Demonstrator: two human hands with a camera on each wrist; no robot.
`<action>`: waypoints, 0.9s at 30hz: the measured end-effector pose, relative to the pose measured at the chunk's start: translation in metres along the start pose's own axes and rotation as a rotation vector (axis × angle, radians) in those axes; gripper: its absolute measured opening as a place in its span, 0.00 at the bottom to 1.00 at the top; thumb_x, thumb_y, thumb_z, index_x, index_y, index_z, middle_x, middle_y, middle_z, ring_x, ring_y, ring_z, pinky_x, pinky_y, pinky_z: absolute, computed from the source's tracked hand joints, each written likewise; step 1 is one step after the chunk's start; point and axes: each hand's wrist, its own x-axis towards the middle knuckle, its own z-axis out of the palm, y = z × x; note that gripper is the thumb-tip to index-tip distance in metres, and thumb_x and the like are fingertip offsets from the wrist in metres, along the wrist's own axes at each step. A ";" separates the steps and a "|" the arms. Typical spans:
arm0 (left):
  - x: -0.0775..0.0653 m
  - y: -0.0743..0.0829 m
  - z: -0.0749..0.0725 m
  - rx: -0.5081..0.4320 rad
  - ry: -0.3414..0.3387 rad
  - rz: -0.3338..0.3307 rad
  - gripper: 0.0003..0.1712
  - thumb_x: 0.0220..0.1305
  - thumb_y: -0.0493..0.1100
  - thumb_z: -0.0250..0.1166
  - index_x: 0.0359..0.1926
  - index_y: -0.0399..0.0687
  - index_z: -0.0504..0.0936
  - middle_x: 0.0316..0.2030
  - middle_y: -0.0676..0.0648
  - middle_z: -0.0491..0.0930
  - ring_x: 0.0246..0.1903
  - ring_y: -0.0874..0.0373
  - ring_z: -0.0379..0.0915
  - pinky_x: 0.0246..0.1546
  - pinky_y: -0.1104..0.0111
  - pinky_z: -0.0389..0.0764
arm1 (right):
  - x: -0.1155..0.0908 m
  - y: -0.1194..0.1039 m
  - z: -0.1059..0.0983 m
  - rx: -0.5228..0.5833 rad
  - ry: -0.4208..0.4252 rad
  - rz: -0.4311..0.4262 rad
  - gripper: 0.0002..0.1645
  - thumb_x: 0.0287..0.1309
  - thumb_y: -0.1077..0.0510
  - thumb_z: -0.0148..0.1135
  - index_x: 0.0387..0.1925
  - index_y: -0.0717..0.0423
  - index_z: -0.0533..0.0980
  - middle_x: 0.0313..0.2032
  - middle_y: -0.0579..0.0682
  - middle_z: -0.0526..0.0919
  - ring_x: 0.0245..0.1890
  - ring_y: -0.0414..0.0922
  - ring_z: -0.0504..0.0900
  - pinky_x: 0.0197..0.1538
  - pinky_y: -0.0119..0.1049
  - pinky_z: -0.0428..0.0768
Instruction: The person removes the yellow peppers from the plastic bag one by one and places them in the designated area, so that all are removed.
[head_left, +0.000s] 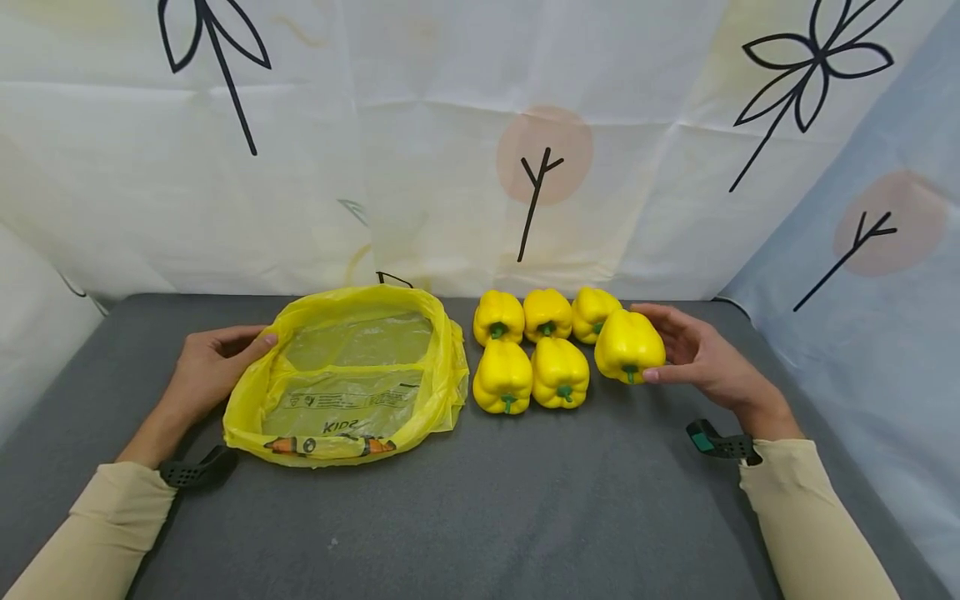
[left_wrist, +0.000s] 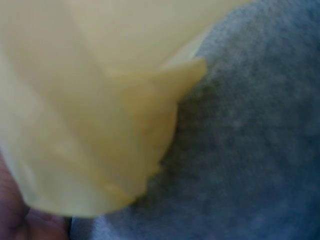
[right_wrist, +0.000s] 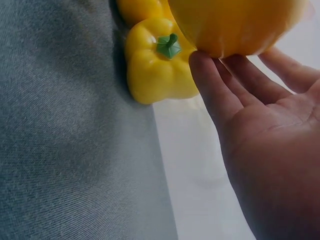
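A yellow plastic bag (head_left: 455,375) lies with its mouth spread wide on the left part of the table. My left hand (head_left: 217,362) pinches the bag's left rim, the thumb over the edge; in the left wrist view the yellow plastic (left_wrist: 85,125) fills much of the picture. On the other side, my right hand (head_left: 693,354) grips a yellow bell pepper (head_left: 628,340) between thumb and fingers, its green stem toward me. Seen from the right wrist, the held pepper (right_wrist: 235,25) is above the fingertips, higher than a neighbouring pepper (right_wrist: 160,70).
Several more yellow bell peppers (head_left: 502,377) stand close together in two rows between the bag and my right hand. Grey cloth covers the table (head_left: 480,517). Behind it hangs a pale curtain (head_left: 435,183) with plant drawings, and bluish fabric (head_left: 885,333) borders the right side.
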 end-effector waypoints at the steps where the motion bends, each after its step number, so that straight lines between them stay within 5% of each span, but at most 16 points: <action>1: 0.000 0.000 0.000 0.002 -0.001 0.000 0.28 0.73 0.50 0.64 0.62 0.32 0.79 0.38 0.74 0.78 0.35 0.75 0.79 0.31 0.77 0.81 | -0.001 0.001 0.000 0.003 -0.011 0.002 0.46 0.61 0.79 0.61 0.76 0.65 0.55 0.68 0.48 0.68 0.63 0.40 0.73 0.58 0.31 0.79; 14: 0.000 0.001 0.000 -0.011 -0.002 0.004 0.28 0.73 0.50 0.64 0.62 0.32 0.79 0.38 0.74 0.79 0.35 0.74 0.79 0.31 0.77 0.82 | 0.000 0.015 -0.004 0.037 -0.127 0.039 0.48 0.59 0.79 0.62 0.76 0.68 0.51 0.69 0.52 0.66 0.65 0.42 0.72 0.60 0.35 0.79; 27: 0.000 0.003 0.000 -0.009 -0.002 0.002 0.28 0.73 0.50 0.64 0.62 0.32 0.79 0.38 0.73 0.79 0.35 0.74 0.79 0.31 0.77 0.81 | 0.001 0.021 0.000 0.003 -0.142 0.114 0.48 0.60 0.74 0.66 0.77 0.67 0.52 0.71 0.53 0.64 0.67 0.41 0.71 0.61 0.36 0.77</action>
